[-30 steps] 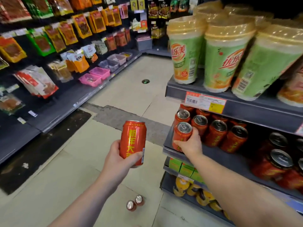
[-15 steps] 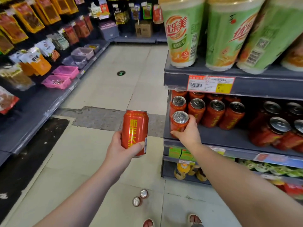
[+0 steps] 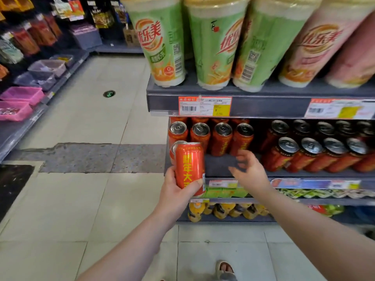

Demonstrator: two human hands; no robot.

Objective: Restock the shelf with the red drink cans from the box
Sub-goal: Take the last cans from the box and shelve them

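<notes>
The left fingers and thumb are curled round the lower half of a red can. They hold it upright, label outward, just in front of the left front corner of the shelf. The right fingers are blurred but look loosely curled and hold nothing above the shelf's bare front strip. This reads as the placing step, with one can in hand and a free slot waiting.

On the shelf, a front can peeks out behind the held one at the left end. A row of cans stands at the back left and a block of cans fills the right part. The box is not in view.

The next move probably calls for carrying the held can in over the shelf's lip. It would be set down upright on the bare strip, just beside the front can. The can would need to travel low and level, since the tier bearing tall cups sits close above the shelf. The right hand would have to clear the strip first.

As for pose, the left hand sits below the shelf's left corner with the wrist cocked upward. Its forearm runs down and away from the shelf toward the body. The right hand hovers roughly palm down at the shelf's front edge, and its forearm stretches back from the shelf to the lower right.
</notes>
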